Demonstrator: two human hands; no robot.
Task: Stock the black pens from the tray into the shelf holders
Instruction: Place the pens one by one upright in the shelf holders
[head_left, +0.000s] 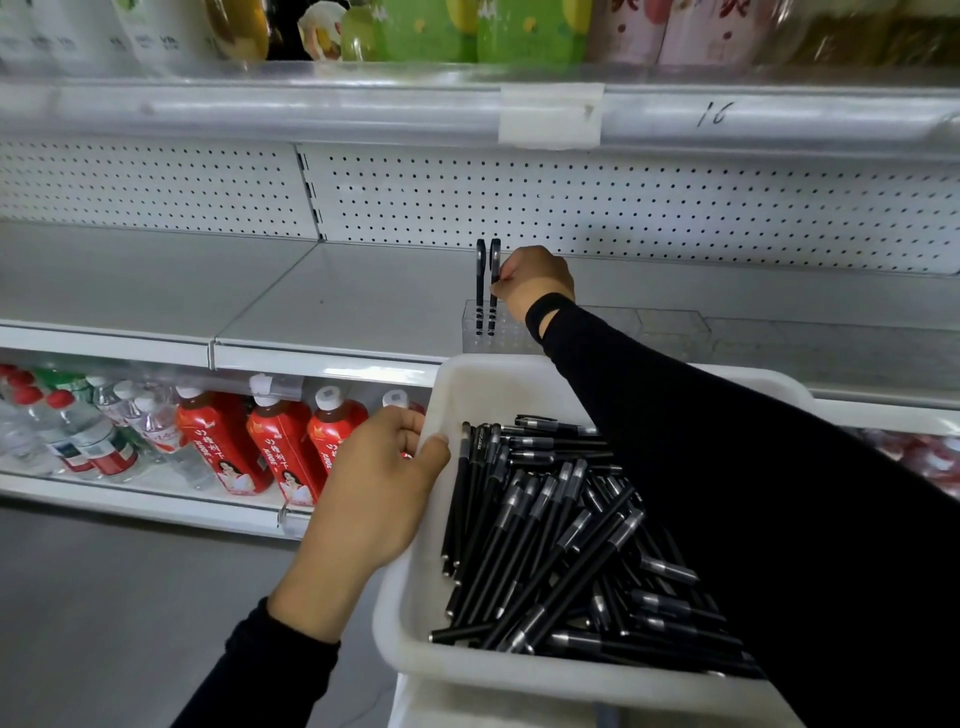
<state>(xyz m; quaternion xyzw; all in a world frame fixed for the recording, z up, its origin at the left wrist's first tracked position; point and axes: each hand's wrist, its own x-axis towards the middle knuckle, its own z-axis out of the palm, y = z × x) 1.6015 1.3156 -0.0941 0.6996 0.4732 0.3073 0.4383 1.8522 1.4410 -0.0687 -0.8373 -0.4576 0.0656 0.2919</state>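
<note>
A white tray (415, 613) holds a heap of several black pens (550, 530) at the lower middle. My left hand (374, 499) grips the tray's left rim, thumb over the edge. On the grey shelf stands a clear plastic pen holder (501, 340) with two black pens upright in it. My right hand (535, 283) reaches over the tray and pinches the right one of them, a black pen (494, 275), at mid-height. The other standing pen (480, 280) is just left of it and untouched.
The grey shelf (311, 301) has a white pegboard back (571, 202). More clear holders (670, 325) sit to the right on it. Red juice bottles (280, 447) and water bottles (78, 431) fill the shelf below. Bottles line the shelf above.
</note>
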